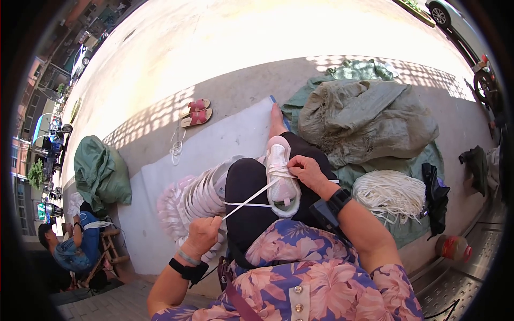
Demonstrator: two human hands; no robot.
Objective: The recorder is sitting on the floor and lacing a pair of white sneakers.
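Outdoors with you: sunlight blazing on pale concrete ground (214, 37) ahead, nearly white. Latticed light band (147, 120) crossing it, then shade (251, 83) reaching your side. Far left, you've got building fronts (33, 101) curving down, green tree (36, 174) among them; wooden chair (110, 247) nearer. Upper right, pale car (468, 24) parked. Your lower right, perforated metal surface (447, 294) gleaming; lower left, grey paving (99, 307).

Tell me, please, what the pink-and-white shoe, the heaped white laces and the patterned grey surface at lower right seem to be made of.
Shoe: probably matte synthetic with mesh, judging by smooth panels and a fine-textured patch.
White laces: likely matte woven textile, since the strands lie limp.
Grey surface: apparently metal, fairly glossy, given its bright reflections.
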